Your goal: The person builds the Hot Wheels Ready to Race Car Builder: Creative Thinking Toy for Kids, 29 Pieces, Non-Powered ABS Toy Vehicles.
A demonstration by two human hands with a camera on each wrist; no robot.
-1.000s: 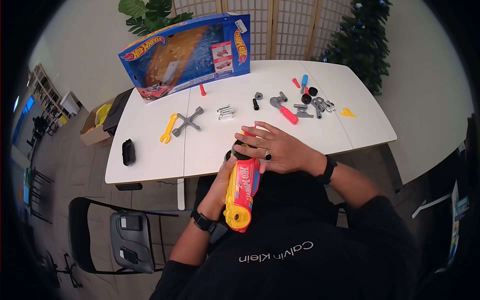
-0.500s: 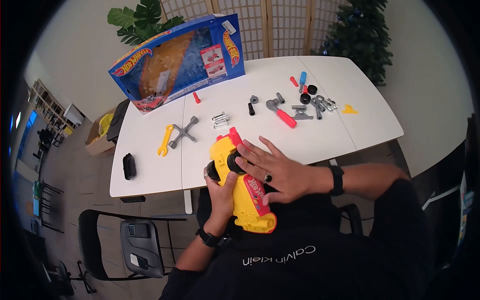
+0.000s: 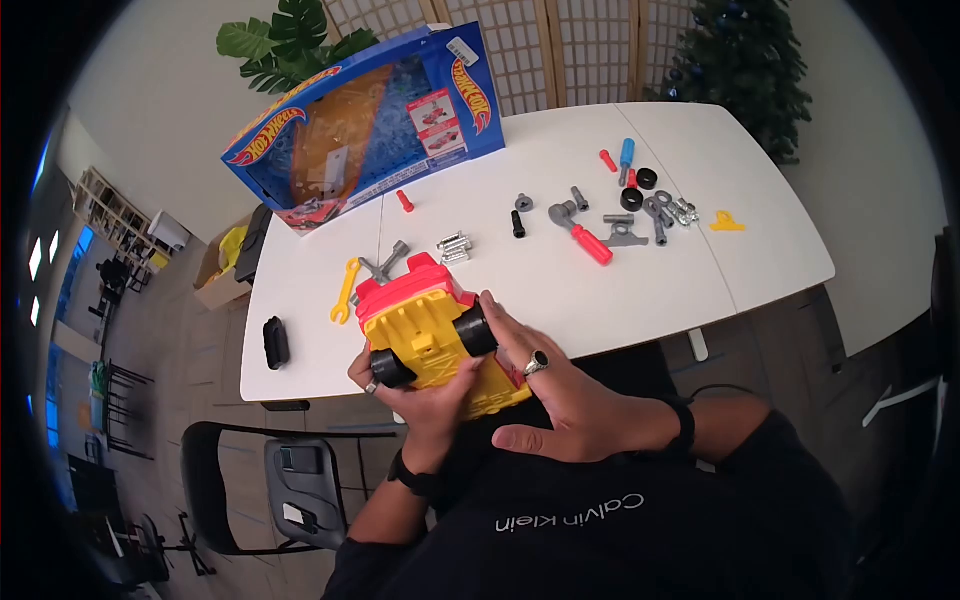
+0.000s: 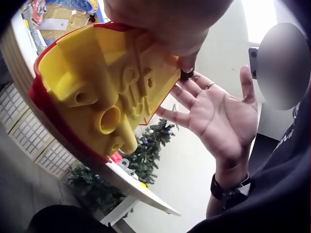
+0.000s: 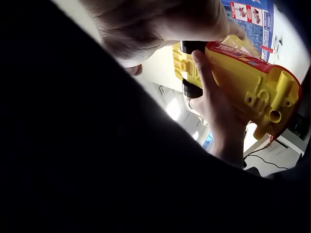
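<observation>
A red and yellow toy car [image 3: 420,330] is tipped with its yellow underside up, above the table's near edge. Two black wheels [image 3: 476,330] show at its far end. My left hand [image 3: 430,418] grips the car between those wheels, thumb pressed on the underside. In the right wrist view the left hand [image 5: 218,109] wraps the yellow body [image 5: 238,85]. My right hand [image 3: 590,405] has its fingers straight against the right wheel, thumb spread away. The left wrist view shows the palm of that right hand [image 4: 218,119] flat, fingertips at the car's edge.
On the table [image 3: 660,300] lie a yellow wrench [image 3: 345,292], a grey cross wrench [image 3: 398,256], silver pieces [image 3: 455,246], a red-handled hammer [image 3: 585,240], a blue screwdriver [image 3: 627,155] and spare black wheels [image 3: 632,199]. A blue Hot Wheels box [image 3: 390,170] stands behind.
The car has swung from nearly upright, side showing, to underside up with its wheeled end raised toward the left. My right hand has stayed at the wheel, its thumb now spread away.
</observation>
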